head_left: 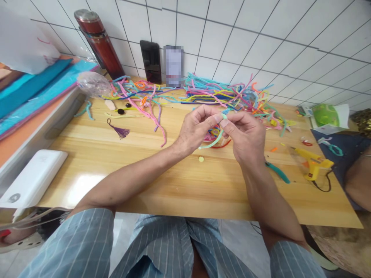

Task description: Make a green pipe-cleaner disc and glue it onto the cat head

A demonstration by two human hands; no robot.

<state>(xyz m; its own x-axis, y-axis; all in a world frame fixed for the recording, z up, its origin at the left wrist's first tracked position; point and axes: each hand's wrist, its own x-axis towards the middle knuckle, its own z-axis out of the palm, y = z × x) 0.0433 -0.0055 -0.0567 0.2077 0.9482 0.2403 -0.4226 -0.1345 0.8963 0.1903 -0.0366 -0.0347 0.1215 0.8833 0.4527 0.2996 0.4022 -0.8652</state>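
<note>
Pinching a pale green strand (213, 144) together, the left hand (193, 128) and right hand (247, 135) meet above the worktop (174, 189), before a heap of colourful strands (208, 92), a teal-handled tool (278, 172) nearby.

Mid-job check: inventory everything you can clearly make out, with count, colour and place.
Table: 1, light wood, centre
Wall: 1, white tile, behind table
Held stem: 1, pale green, between both hands
Loose stems: many, mixed colours, mostly table's back
Flask: 1, dark red, back left
Phones: 2, one dark, one lit, against wall
Tassel: 1, purple, table's left
Oval pieces: 2, black, behind tassel
Disc: 1, yellow, table's middle
Glue gun: 1, yellow, table's right
Tool handle: 1, teal, right of centre
Boxy device: 1, white, left edge
Package: 1, green, far right
Left hand: 1, bare, pinching held stem
Right hand: 1, bare, pinching held stem
</note>
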